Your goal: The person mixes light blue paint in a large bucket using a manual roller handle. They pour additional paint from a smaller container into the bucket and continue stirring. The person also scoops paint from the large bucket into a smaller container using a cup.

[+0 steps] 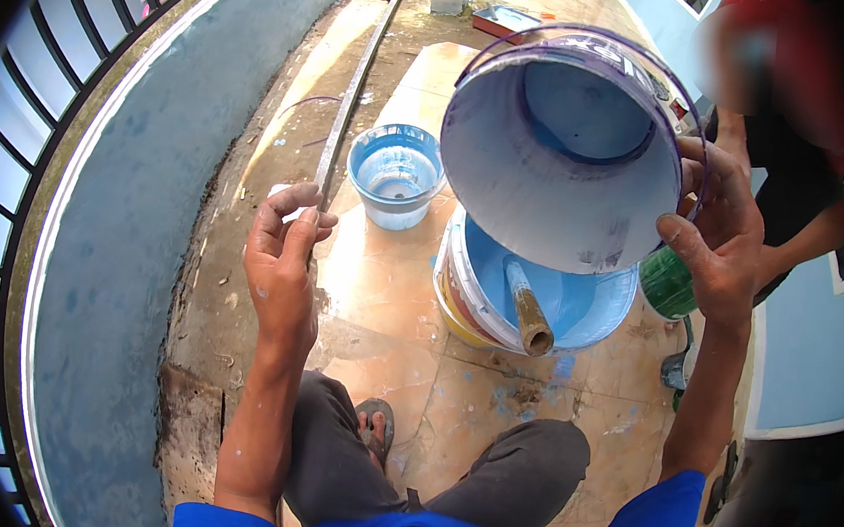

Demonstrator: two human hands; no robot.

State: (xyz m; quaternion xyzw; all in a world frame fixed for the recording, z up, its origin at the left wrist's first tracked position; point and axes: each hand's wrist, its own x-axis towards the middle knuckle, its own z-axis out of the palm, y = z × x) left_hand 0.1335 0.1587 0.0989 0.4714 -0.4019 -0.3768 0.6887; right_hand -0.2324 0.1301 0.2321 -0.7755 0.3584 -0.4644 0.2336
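Note:
My right hand (720, 244) grips the rim of a white bucket (548, 199) with a purple handle, tipped on its side with blue residue inside, above a larger bucket (589, 303) of light blue paint. A thick hollow stick (530, 313) leans in that paint. My left hand (289, 237) is raised to the left of both, fingers loosely curled and apart, nothing visible held. A smaller blue-smeared container (393, 193) stands behind, between my hands. A green container (668, 290) is partly hidden at the right.
A co-worker (790, 185) stands close at the right. A blue low wall (101, 266) with black railing curves along the left, beside a long metal bar (369, 68). A red paint tray (503, 25) lies at the back on the paint-spotted tiles (387, 321).

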